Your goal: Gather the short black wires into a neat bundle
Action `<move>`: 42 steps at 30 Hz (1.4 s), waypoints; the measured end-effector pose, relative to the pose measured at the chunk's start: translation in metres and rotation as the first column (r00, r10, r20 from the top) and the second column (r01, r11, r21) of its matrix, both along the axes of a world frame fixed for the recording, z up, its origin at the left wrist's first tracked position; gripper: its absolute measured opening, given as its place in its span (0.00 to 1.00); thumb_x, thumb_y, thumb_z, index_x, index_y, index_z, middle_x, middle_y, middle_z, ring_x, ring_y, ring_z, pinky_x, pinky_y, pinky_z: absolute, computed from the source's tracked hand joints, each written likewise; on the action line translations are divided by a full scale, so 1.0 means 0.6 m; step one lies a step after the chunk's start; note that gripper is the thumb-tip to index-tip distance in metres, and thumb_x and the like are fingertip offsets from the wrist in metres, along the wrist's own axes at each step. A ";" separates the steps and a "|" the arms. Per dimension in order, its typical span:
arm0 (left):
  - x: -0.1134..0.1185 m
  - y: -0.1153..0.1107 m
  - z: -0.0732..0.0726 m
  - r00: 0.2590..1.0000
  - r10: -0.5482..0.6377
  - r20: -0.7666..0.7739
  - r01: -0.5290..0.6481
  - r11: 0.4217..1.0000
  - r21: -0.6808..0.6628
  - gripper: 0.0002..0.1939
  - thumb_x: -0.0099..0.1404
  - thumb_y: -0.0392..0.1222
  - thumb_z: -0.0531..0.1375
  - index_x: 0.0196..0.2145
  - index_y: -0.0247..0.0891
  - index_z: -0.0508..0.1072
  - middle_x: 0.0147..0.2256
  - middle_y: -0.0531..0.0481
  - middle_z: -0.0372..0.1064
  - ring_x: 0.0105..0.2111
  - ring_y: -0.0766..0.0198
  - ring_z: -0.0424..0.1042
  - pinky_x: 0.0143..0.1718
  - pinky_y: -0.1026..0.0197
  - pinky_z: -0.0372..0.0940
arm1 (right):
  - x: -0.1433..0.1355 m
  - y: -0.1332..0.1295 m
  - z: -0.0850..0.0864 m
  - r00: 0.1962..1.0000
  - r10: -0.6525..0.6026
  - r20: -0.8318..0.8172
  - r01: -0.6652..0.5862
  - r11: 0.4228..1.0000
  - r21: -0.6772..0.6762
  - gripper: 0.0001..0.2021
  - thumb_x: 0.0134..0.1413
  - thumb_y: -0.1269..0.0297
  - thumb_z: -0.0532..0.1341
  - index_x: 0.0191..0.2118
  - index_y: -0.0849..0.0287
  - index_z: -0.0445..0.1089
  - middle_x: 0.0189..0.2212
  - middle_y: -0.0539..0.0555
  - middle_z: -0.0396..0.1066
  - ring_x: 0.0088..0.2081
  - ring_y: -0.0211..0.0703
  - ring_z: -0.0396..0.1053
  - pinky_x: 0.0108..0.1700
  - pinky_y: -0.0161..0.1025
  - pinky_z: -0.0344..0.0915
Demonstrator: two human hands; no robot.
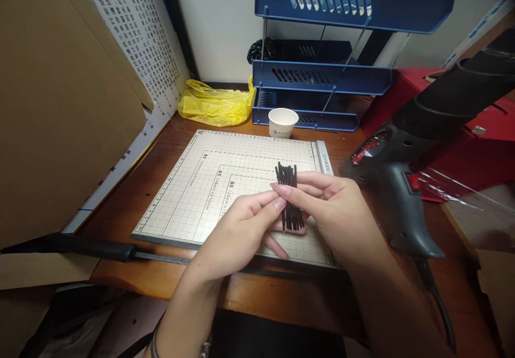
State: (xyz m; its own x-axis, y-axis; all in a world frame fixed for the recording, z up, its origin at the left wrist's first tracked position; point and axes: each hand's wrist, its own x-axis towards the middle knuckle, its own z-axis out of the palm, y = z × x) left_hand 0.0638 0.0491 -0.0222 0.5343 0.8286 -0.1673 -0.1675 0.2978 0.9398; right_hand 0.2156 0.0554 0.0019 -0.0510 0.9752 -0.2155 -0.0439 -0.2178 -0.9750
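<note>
Mid-frame, the board [177, 202] reads B5, A5 148mmx210mm, B6 — its right strip [324, 159] SUNWOOD — cup [283, 122] print too small.

Matt strips [293, 215], glossy wood desk [129, 205], paper cup [282, 128], shiny plastic bag [217, 104]

See yellow plastic bag [215, 104] nr L end of blue tray rack [350, 80], red box [469, 154] to R, brown cardboard [64, 106] far L w/ printed sheet [134, 25] behind
</note>
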 end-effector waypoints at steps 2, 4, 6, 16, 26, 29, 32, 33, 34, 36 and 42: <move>0.001 0.000 0.000 1.000 0.007 -0.006 -0.007 1.000 0.007 0.19 0.71 0.46 0.56 0.54 0.34 0.73 0.47 0.37 0.72 0.46 0.51 0.75 0.28 0.65 0.75 | 0.000 0.001 -0.001 1.000 -0.014 -0.007 0.014 1.000 0.016 0.11 0.46 0.60 0.73 0.35 0.58 0.79 0.33 0.53 0.80 0.31 0.39 0.76 0.29 0.29 0.72; 0.002 0.001 0.000 1.000 0.005 -0.021 -0.005 1.000 0.002 0.19 0.71 0.47 0.56 0.53 0.32 0.74 0.47 0.36 0.72 0.46 0.51 0.75 0.28 0.65 0.75 | 0.000 0.000 -0.001 0.999 -0.037 -0.023 0.038 0.999 0.034 0.10 0.47 0.61 0.73 0.36 0.58 0.80 0.34 0.52 0.80 0.31 0.38 0.76 0.30 0.28 0.72; 0.003 0.001 0.000 1.000 0.000 -0.031 0.000 1.000 -0.001 0.19 0.71 0.47 0.57 0.52 0.31 0.75 0.46 0.36 0.73 0.47 0.50 0.75 0.28 0.65 0.75 | 0.000 -0.001 -0.002 0.998 -0.047 -0.038 0.049 0.998 0.042 0.09 0.48 0.61 0.72 0.36 0.57 0.80 0.34 0.52 0.80 0.32 0.37 0.76 0.30 0.26 0.72; 0.002 0.000 -0.001 1.000 0.016 -0.018 -0.016 1.000 0.000 0.18 0.71 0.46 0.57 0.54 0.35 0.73 0.49 0.37 0.72 0.47 0.50 0.75 0.28 0.65 0.75 | 0.002 -0.002 -0.001 0.999 0.003 -0.036 -0.002 1.000 0.027 0.07 0.49 0.61 0.72 0.34 0.56 0.80 0.33 0.51 0.80 0.31 0.36 0.76 0.31 0.24 0.72; 0.001 0.000 -0.001 1.000 0.008 -0.018 -0.008 1.000 0.012 0.18 0.71 0.45 0.57 0.53 0.35 0.74 0.46 0.39 0.74 0.42 0.55 0.76 0.28 0.65 0.75 | -0.001 0.000 -0.004 0.995 0.034 -0.095 -0.038 0.998 -0.044 0.15 0.43 0.59 0.75 0.37 0.58 0.79 0.34 0.54 0.79 0.30 0.39 0.74 0.28 0.29 0.72; 0.001 0.001 -0.001 1.000 0.009 -0.016 -0.008 1.000 0.029 0.17 0.71 0.45 0.57 0.53 0.35 0.75 0.45 0.40 0.74 0.42 0.57 0.75 0.29 0.65 0.75 | -0.004 -0.003 0.002 0.996 0.005 -0.085 -0.009 0.999 -0.048 0.13 0.44 0.60 0.74 0.36 0.60 0.79 0.30 0.53 0.78 0.27 0.35 0.72 0.25 0.26 0.68; 0.003 0.002 0.002 1.000 0.010 -0.023 -0.009 0.999 0.033 0.17 0.70 0.45 0.59 0.51 0.35 0.76 0.42 0.43 0.75 0.35 0.63 0.75 0.28 0.68 0.74 | -0.005 -0.005 0.002 0.994 0.021 -0.105 -0.025 0.999 -0.042 0.12 0.46 0.60 0.73 0.37 0.61 0.79 0.24 0.50 0.75 0.22 0.31 0.67 0.21 0.25 0.65; 0.004 0.002 0.003 1.000 0.009 -0.026 -0.008 0.999 0.034 0.16 0.69 0.44 0.60 0.51 0.35 0.76 0.41 0.43 0.75 0.33 0.65 0.74 0.28 0.68 0.74 | -0.004 -0.004 -0.001 0.993 0.037 -0.114 -0.041 0.999 -0.030 0.12 0.46 0.61 0.73 0.37 0.61 0.79 0.23 0.49 0.74 0.21 0.30 0.65 0.21 0.25 0.64; 0.005 0.002 0.004 0.999 0.013 -0.030 -0.012 0.999 0.032 0.16 0.68 0.44 0.61 0.50 0.34 0.77 0.41 0.44 0.75 0.32 0.67 0.74 0.28 0.69 0.74 | -0.004 -0.004 -0.003 0.991 0.054 -0.119 -0.056 0.998 -0.011 0.12 0.46 0.61 0.73 0.37 0.61 0.79 0.22 0.49 0.73 0.20 0.30 0.64 0.21 0.25 0.63; 0.007 0.002 0.005 0.999 0.029 -0.046 -0.028 0.999 0.032 0.15 0.67 0.42 0.62 0.49 0.34 0.77 0.41 0.44 0.75 0.30 0.68 0.73 0.28 0.69 0.73 | -0.003 -0.001 -0.009 0.991 0.071 -0.116 -0.068 0.997 0.031 0.12 0.45 0.62 0.73 0.36 0.61 0.80 0.22 0.49 0.73 0.21 0.30 0.64 0.21 0.24 0.62; 0.009 0.000 0.004 0.996 0.068 -0.060 -0.066 0.997 0.032 0.14 0.66 0.42 0.62 0.47 0.33 0.78 0.40 0.44 0.75 0.32 0.66 0.73 0.28 0.68 0.74 | -0.004 0.000 -0.012 0.998 0.038 -0.056 -0.034 0.997 0.066 0.11 0.48 0.61 0.72 0.38 0.60 0.80 0.28 0.52 0.77 0.25 0.33 0.68 0.24 0.26 0.63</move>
State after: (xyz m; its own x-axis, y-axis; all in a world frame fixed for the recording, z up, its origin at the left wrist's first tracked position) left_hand 0.0690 0.0491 -0.0197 0.4668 0.8674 -0.1722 -0.1283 0.2591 0.9573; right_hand 0.2132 0.0554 -0.0051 -0.0969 0.9843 -0.1474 -0.0935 -0.1565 -0.9833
